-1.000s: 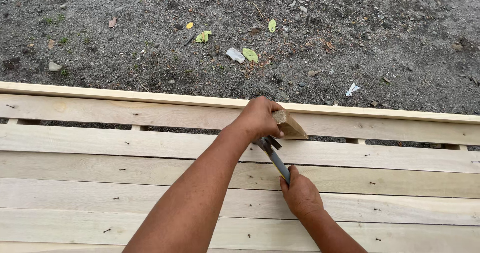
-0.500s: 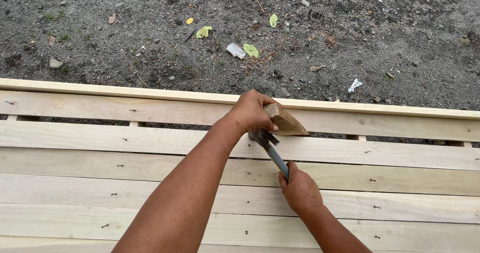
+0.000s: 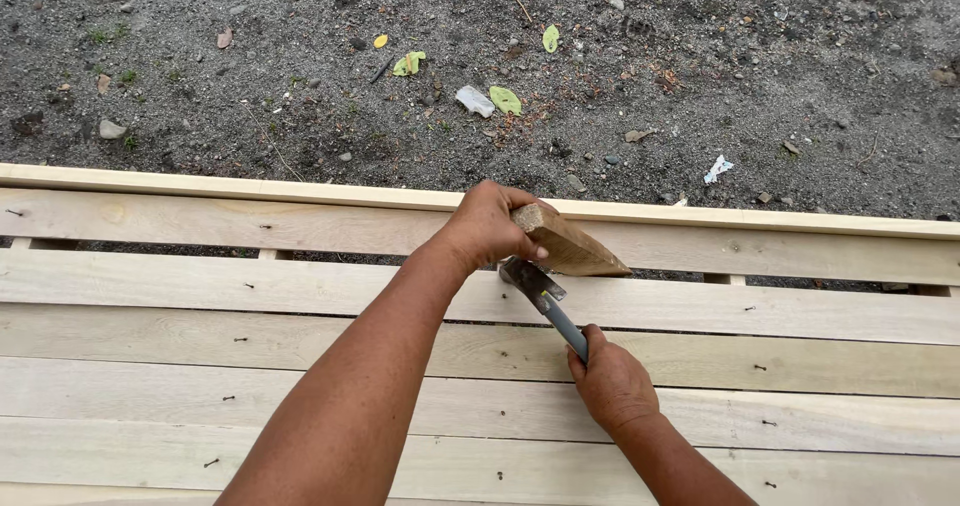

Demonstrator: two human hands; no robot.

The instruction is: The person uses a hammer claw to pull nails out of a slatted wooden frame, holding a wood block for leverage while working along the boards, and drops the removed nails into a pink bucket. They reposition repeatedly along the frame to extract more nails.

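plank deck [image 3: 200,296] over gravel; left hand [image 3: 487,224] grips wood block [image 3: 568,244], right hand [image 3: 612,384] closed on hammer [image 3: 545,294].

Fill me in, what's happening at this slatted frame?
A person kneels over a pale wooden slat frame on gravel. The left hand holds a small wood block tilted against a slat. The right hand grips a hammer by its handle, head tucked under the block. Nails stand proud along several slats.

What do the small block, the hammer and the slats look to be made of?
Block in the left hand: pale raw wood, with visible grain and sawn edges. Hammer in the right hand: dull grey head, likely steel; blue-grey handle, material unclear. Slats: light unfinished wood, nailed, with dark nail heads showing.
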